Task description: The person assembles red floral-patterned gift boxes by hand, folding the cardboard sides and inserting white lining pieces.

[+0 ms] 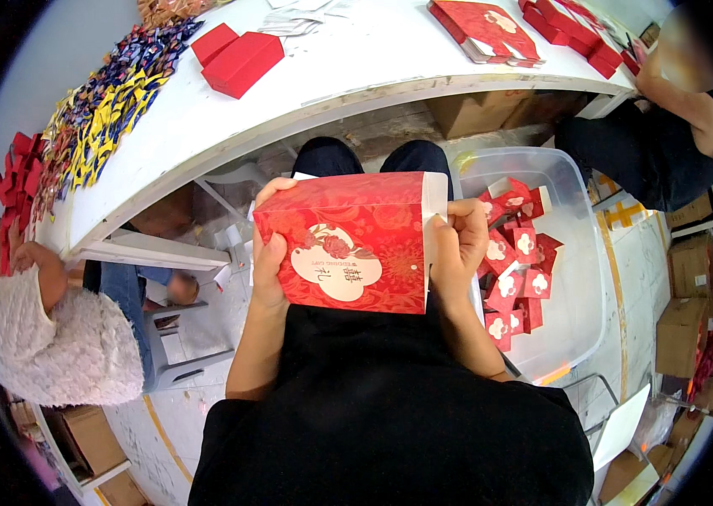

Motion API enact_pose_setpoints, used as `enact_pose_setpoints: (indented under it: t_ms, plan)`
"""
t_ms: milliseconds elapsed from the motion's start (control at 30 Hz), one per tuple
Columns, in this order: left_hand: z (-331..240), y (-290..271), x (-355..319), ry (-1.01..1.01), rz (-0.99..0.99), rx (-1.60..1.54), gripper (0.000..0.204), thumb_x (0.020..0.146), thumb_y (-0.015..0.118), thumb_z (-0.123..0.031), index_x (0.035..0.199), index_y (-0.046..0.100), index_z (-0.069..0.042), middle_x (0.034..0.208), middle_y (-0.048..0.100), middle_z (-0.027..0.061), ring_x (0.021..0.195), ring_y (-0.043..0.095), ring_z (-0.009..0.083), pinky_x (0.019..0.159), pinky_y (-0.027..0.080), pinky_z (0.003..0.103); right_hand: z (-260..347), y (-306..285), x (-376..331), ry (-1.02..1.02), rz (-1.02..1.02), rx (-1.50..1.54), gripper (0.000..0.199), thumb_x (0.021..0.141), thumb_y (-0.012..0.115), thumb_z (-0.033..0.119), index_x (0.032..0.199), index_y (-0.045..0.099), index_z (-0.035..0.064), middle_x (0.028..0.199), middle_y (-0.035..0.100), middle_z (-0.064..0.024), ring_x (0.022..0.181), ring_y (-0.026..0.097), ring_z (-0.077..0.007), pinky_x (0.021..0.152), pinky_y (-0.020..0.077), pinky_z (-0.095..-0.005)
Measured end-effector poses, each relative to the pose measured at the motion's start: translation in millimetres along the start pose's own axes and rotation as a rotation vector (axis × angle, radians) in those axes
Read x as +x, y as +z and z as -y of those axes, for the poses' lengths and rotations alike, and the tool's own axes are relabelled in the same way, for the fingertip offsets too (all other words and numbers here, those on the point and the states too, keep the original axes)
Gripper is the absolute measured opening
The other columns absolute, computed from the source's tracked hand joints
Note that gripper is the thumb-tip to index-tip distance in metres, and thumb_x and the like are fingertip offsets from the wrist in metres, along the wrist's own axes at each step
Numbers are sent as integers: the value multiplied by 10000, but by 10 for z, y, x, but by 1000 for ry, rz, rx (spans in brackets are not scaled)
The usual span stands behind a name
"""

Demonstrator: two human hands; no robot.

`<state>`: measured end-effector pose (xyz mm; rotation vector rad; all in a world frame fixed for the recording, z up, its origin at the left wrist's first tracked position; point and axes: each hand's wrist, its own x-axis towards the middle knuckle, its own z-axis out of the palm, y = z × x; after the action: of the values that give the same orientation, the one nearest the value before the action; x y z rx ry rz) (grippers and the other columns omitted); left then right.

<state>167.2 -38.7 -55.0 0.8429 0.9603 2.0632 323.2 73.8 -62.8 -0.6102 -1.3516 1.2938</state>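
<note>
Cardboard, thin and light, probably creases easily: the red gift box [348,240] sits between both hands, over the lap. The left hand [270,253] clasps its left edge, the right hand [458,244] pinches the white flap; edges give the safest hold.

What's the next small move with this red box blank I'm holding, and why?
Probably press the white flap flat with the right hand while the left hand steadies the red box blank. The flap sits at the right edge under those fingers, and the blank looks flat, not yet squared like the boxes in the clear bin.
</note>
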Motion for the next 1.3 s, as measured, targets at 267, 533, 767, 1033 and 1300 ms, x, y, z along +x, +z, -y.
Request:
enact_pose_setpoints:
  t_ms: [267, 533, 767, 1033, 1300]
  plan:
    - [-16, -1, -8, -8, 9, -23, 657, 763, 625, -374, 1235, 331, -25, 1146, 477, 153, 1049, 519, 215, 891, 435, 338, -14, -41, 6, 13, 74, 31, 83, 778, 487, -5, 750, 429, 47, 648, 383, 47, 576, 338, -22, 515, 260, -184]
    - [-23, -22, 1, -6, 16, -31, 662, 756, 634, -378, 1232, 336, -27, 1154, 473, 151, 1050, 519, 217, 894, 434, 339, -39, -70, 12, 9, 95, 47, 68, 767, 504, -1, 770, 448, 37, 680, 391, 43, 594, 359, -35, 531, 287, -187]
    - [-7, -27, 7, 0, 10, -21, 657, 765, 616, -378, 1237, 332, -20, 1164, 468, 159, 1062, 512, 226, 906, 427, 347, 39, -49, 31, 62, 188, 119, 129, 751, 506, 21, 877, 517, -7, 768, 479, -4, 686, 445, -63, 621, 363, -199]
    - [-25, -38, 16, -13, 3, -44, 628, 784, 583, -360, 1240, 329, -11, 1159, 472, 164, 1063, 514, 232, 911, 425, 350, -3, -54, 38, 78, 312, 11, 192, 725, 516, 44, 890, 556, -45, 762, 488, -13, 684, 443, -78, 602, 363, -223]
    - [16, -77, 19, -58, -2, -26, 603, 822, 491, -407, 1246, 334, -8, 1190, 480, 183, 1097, 501, 268, 940, 407, 392, -1, -27, 14, 94, 293, 45, 90, 767, 509, 56, 837, 513, -1, 734, 477, 5, 651, 421, -47, 575, 345, -194]
